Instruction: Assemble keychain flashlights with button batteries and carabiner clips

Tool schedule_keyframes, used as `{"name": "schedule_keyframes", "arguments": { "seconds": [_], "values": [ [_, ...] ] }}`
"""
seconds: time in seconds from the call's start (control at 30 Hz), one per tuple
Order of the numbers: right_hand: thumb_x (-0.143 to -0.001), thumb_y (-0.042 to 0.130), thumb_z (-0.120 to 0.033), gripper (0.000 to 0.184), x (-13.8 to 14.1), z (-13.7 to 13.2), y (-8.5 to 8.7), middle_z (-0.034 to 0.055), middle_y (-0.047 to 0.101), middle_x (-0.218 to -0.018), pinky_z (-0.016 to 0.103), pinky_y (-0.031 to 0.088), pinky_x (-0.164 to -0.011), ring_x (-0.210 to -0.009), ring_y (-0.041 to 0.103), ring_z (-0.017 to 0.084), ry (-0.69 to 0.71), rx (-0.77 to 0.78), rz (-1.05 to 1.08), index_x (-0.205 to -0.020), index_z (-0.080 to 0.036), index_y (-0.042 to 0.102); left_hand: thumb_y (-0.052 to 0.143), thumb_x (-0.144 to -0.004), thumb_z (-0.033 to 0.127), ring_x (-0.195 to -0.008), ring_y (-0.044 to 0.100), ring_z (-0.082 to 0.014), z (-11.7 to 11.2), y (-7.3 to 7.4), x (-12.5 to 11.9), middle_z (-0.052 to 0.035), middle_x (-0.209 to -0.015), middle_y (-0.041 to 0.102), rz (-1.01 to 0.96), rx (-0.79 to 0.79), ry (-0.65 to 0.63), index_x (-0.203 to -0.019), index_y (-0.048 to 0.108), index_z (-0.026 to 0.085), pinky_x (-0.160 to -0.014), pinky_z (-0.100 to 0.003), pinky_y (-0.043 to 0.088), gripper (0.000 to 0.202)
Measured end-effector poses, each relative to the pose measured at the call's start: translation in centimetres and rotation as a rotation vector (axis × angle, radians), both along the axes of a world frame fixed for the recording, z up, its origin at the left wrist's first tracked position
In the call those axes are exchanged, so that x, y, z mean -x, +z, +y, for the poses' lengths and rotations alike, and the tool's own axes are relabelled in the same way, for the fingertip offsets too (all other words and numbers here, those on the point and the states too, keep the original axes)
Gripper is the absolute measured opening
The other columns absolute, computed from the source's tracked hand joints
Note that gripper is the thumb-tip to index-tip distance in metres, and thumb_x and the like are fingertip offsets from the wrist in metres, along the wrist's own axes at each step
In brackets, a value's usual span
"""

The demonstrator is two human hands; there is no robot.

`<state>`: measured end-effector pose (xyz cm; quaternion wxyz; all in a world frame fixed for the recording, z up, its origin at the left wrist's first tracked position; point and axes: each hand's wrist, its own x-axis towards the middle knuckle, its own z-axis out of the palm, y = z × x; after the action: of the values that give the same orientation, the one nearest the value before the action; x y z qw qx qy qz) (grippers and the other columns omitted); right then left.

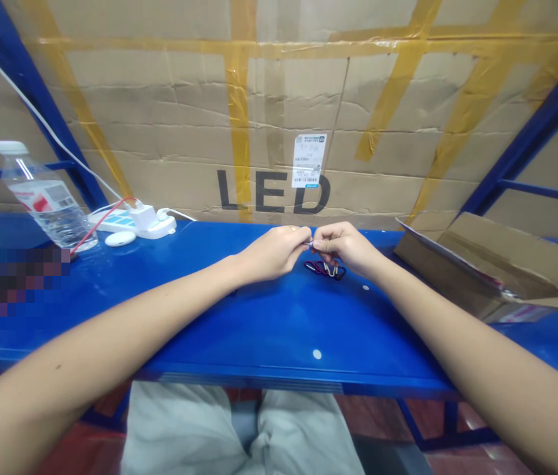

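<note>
My left hand (278, 252) and my right hand (342, 245) meet fingertip to fingertip over the far half of the blue table. Both are closed in a pinch around a small, thin, shiny thing (311, 244) between them. Most of it is covered by the fingers, so its kind cannot be made out. Just below my right hand, several small carabiners (326, 269) lie together on the table, purple, pale and dark in colour. They are apart from my left hand.
The blue table (269, 330) backs onto a large taped carton (170, 119) marked LED. On the right is an open cardboard box (487, 264). To the left stand a water bottle (46, 198), a power strip (160, 227) with a charger and cables, and a round white object (121, 239).
</note>
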<state>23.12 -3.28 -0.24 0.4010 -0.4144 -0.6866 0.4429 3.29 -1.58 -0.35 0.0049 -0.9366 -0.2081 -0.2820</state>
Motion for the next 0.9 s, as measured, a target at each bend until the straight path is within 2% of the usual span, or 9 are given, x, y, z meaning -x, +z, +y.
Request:
{"name": "schedule_keyframes", "arguments": {
  "seconds": [0.1,0.2,0.33,0.43,0.5,0.6,0.67,0.8,0.9],
  "values": [
    [-0.069,0.070,-0.034,0.022,-0.1,0.0,0.3,-0.0032,0.047,-0.043,0.024,0.029,-0.039,-0.039,0.039,0.010,0.024,0.037,0.003,-0.061,-0.016,0.059,0.042,-0.096,0.019,-0.081,0.061,-0.0200,0.0,0.1,0.0,-0.0075,-0.087,0.065,0.008,0.008,-0.001,-0.089,0.053,0.018,-0.072,-0.032,0.043,0.014],
    [-0.073,0.070,-0.041,0.028,-0.8,-0.1,1.2,-0.0007,0.054,-0.049,0.026,0.036,-0.043,-0.044,0.047,0.012,0.042,0.015,-0.163,-0.066,-0.016,0.061,0.044,-0.096,0.021,-0.083,0.063,-0.0204,0.1,0.2,0.0,-0.0073,-0.091,0.067,-0.029,0.086,0.024,-0.094,0.054,0.019,-0.072,-0.032,0.044,0.011],
    [-0.080,0.066,-0.040,0.025,-1.9,0.3,1.8,-0.0013,0.056,-0.054,0.026,0.036,-0.049,-0.049,0.048,0.012,-0.054,-0.190,-0.483,-0.070,-0.017,0.066,0.046,-0.094,0.022,-0.085,0.063,-0.0208,0.9,0.2,0.3,-0.0082,-0.097,0.068,-0.110,0.150,0.109,-0.102,0.054,0.019,-0.073,-0.033,0.045,0.012],
    [-0.080,0.066,-0.030,0.017,-1.9,0.5,1.0,0.0006,0.061,-0.061,0.026,0.036,-0.052,-0.055,0.050,0.013,-0.050,-0.329,-0.707,-0.068,-0.019,0.070,0.046,-0.094,0.021,-0.088,0.064,-0.0220,1.7,0.0,0.7,-0.0087,-0.099,0.068,-0.126,0.142,0.152,-0.104,0.055,0.019,-0.076,-0.035,0.046,0.013],
    [-0.077,0.069,-0.024,0.008,-1.5,0.5,0.3,0.0043,0.066,-0.073,0.028,0.040,-0.058,-0.064,0.055,0.016,-0.020,-0.381,-0.833,-0.073,-0.020,0.075,0.046,-0.093,0.020,-0.091,0.064,-0.0232,2.0,-0.1,1.0,-0.0090,-0.100,0.069,-0.110,0.131,0.170,-0.105,0.055,0.019,-0.078,-0.036,0.046,0.014],
    [-0.074,0.074,-0.020,0.003,-0.7,0.1,-0.5,0.0096,0.064,-0.080,0.032,0.041,-0.068,-0.077,0.056,0.023,-0.053,-0.459,-0.994,-0.076,-0.020,0.077,0.045,-0.093,0.019,-0.091,0.064,-0.0241,2.3,-0.3,1.2,-0.0090,-0.101,0.069,-0.080,0.122,0.199,-0.105,0.055,0.019,-0.077,-0.037,0.047,0.016],
    [-0.075,0.072,-0.017,0.005,-0.2,-0.2,-0.7,0.0116,0.061,-0.081,0.034,0.041,-0.071,-0.082,0.055,0.026,-0.068,-0.498,-1.049,-0.077,-0.019,0.076,0.045,-0.093,0.019,-0.090,0.065,-0.0241,2.3,-0.3,1.2,-0.0088,-0.100,0.069,-0.076,0.113,0.205,-0.106,0.055,0.020,-0.077,-0.037,0.047,0.016],
    [-0.083,0.061,-0.013,0.015,0.5,-0.6,-0.9,0.0129,0.061,-0.084,0.034,0.041,-0.074,-0.085,0.054,0.025,-0.005,-0.535,-1.098,-0.076,-0.018,0.074,0.046,-0.093,0.020,-0.091,0.065,-0.0239,2.4,-0.3,1.2,-0.0087,-0.100,0.069,-0.078,0.100,0.200,-0.105,0.055,0.020,-0.078,-0.037,0.048,0.016],
    [-0.079,0.062,-0.013,0.010,1.0,-0.9,-0.7,0.0121,0.063,-0.087,0.032,0.041,-0.073,-0.086,0.055,0.025,0.041,-0.520,-1.048,-0.075,-0.018,0.070,0.046,-0.093,0.020,-0.092,0.065,-0.0238,2.4,-0.4,1.3,-0.0088,-0.100,0.070,-0.083,0.100,0.195,-0.105,0.055,0.020,-0.078,-0.037,0.048,0.016]
  ]
}}
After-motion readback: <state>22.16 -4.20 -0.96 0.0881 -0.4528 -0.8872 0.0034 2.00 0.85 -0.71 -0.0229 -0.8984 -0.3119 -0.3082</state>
